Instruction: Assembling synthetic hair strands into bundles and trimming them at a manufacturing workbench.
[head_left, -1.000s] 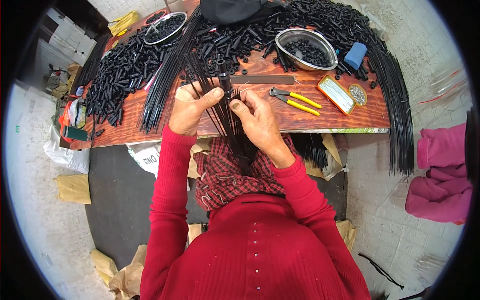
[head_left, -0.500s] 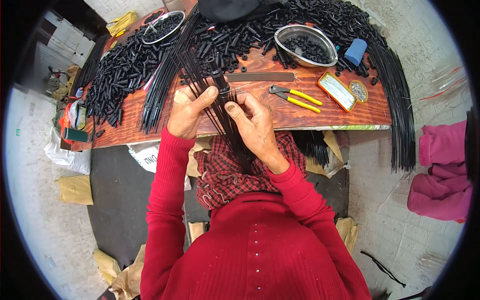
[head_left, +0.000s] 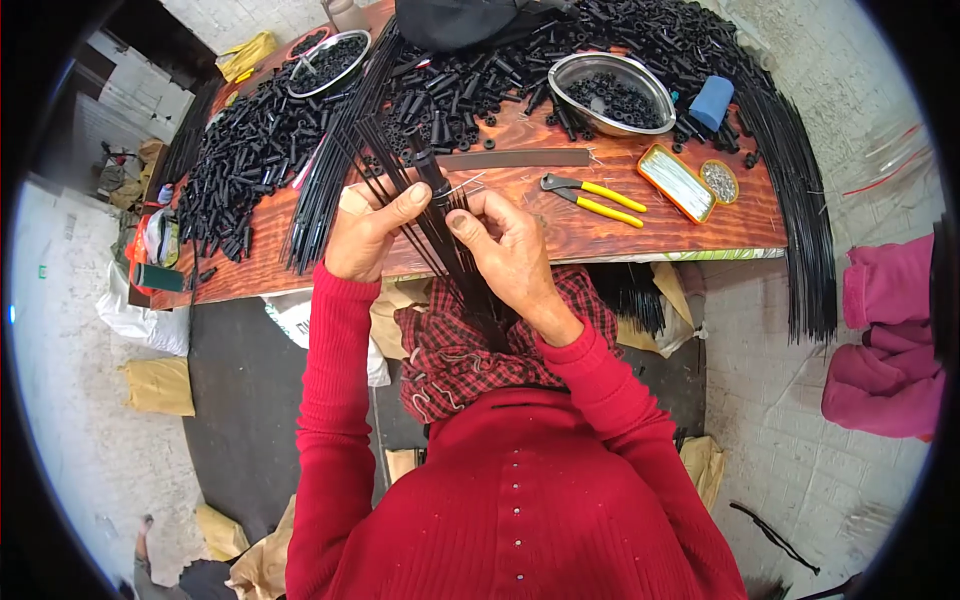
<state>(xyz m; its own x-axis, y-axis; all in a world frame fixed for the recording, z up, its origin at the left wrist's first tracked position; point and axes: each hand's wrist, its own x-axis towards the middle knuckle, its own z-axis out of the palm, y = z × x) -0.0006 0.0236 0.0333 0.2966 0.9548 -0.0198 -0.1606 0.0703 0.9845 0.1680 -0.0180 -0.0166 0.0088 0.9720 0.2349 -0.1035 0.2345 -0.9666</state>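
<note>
A fanned bundle of thin black rods (head_left: 415, 200) rises from the person's lap over the near edge of the reddish wooden surface (head_left: 600, 235). The left hand (head_left: 365, 235) is closed around the bundle, thumb laid across it. The right hand (head_left: 505, 245) pinches a short black plastic tube (head_left: 432, 175) fitted on one rod's end. Just beyond lie a dark flat strip (head_left: 515, 158) and yellow-handled pliers (head_left: 595, 198); farther off, a metal bowl of black tubes (head_left: 612, 93).

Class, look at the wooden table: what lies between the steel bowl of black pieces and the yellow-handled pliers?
In the head view, a flat dark strip lies on the bare wood between the steel bowl and the yellow-handled pliers.
</note>
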